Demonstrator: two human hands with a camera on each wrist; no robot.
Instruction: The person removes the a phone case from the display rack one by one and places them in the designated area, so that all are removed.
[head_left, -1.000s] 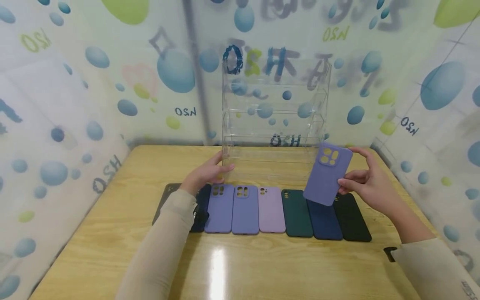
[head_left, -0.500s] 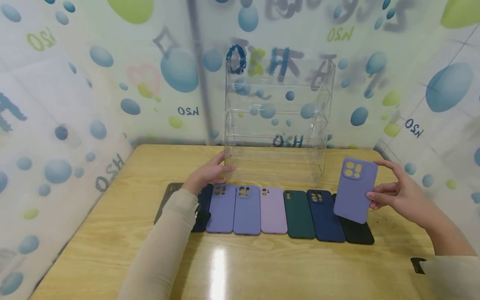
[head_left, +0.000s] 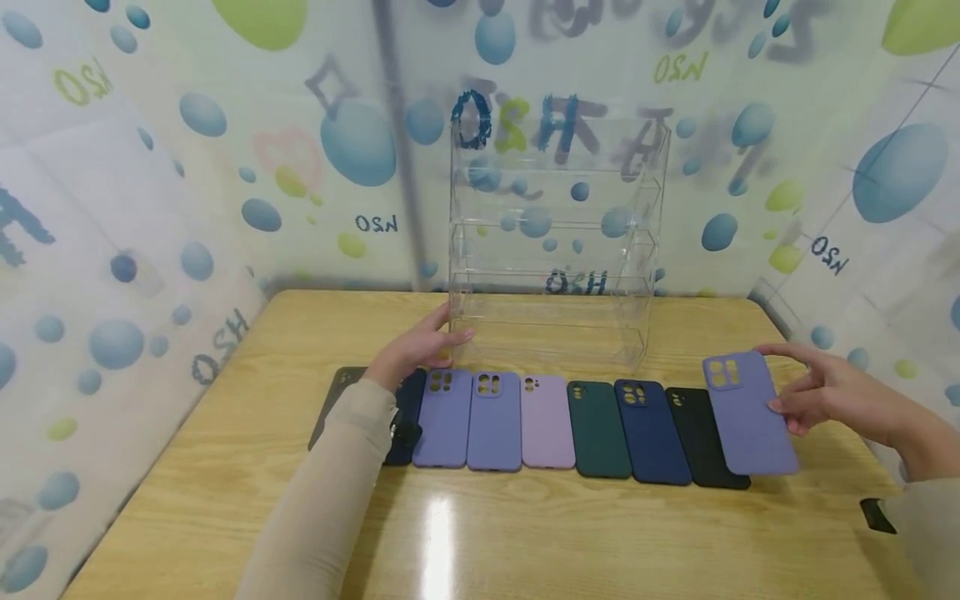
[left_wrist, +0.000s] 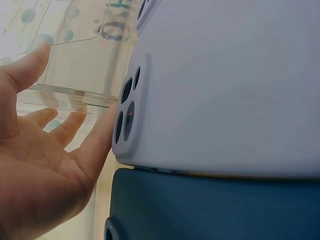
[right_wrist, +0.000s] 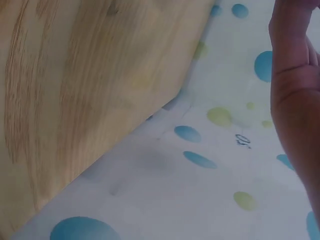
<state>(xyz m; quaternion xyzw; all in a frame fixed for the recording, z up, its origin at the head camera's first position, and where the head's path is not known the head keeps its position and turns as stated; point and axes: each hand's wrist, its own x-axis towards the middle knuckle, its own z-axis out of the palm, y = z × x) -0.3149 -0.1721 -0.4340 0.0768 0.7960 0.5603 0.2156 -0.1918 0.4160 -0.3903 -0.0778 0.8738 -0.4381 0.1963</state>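
Note:
My right hand [head_left: 843, 396] pinches a lavender-blue phone case [head_left: 750, 417] by its right edge, thumb in front. The case is upright, slightly tilted, and overlaps the black phone case [head_left: 701, 437] at the row's right end. In the right wrist view only part of the hand and wrist [right_wrist: 295, 95] shows; the held case is out of view. My left hand [head_left: 420, 346] holds the lower left side of a clear acrylic display rack [head_left: 551, 321]. In the left wrist view the thumb [left_wrist: 32, 67] is apart from the fingers, at the rack's bottom edge.
Several phone cases lie in a row before the rack: two lavender-blue [head_left: 495, 429], a pink [head_left: 547, 429], a green [head_left: 600, 433] and a navy [head_left: 652, 437]. Darker cases at the left end are partly hidden by my sleeve [head_left: 330, 475]. Patterned walls [head_left: 352, 208] enclose the wooden table [head_left: 555, 542].
My right hand has carried the lavender-blue case rightward and down, from over the navy case to beside the black one. The left hand stays at the rack.

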